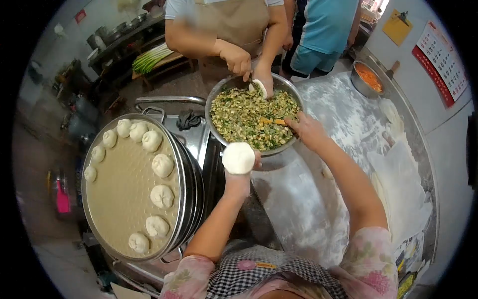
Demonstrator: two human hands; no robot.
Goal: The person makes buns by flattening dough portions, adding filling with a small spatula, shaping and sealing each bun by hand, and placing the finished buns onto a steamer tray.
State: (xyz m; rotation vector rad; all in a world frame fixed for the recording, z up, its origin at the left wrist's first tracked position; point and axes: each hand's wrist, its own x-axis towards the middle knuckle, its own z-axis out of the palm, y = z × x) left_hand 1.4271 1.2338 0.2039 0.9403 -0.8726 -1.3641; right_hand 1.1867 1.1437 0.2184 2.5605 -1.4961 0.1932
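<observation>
A round, flat dough wrapper (238, 158) lies across the palm of my left hand (237, 182), at the near rim of a large metal bowl (213, 128). My fingers curl beneath it and are mostly hidden. Chopped green and yellow filling (244, 119) fills the bowl. Over its right side, my right hand (307, 131) is closed on a narrow yellow-orange filling stick (273, 121), its tip down in the filling. Across the bowl, a co-worker's hand holds another piece of dough (258, 88), with their other hand beside it.
Stacked steamer trays (181, 199) stand at left, several filled buns (162, 196) around the top one's edge. The floured metal table (298, 199) bears dough sheets (401, 184) at right. A bowl of orange filling (367, 79) sits at the back. Another person stands behind.
</observation>
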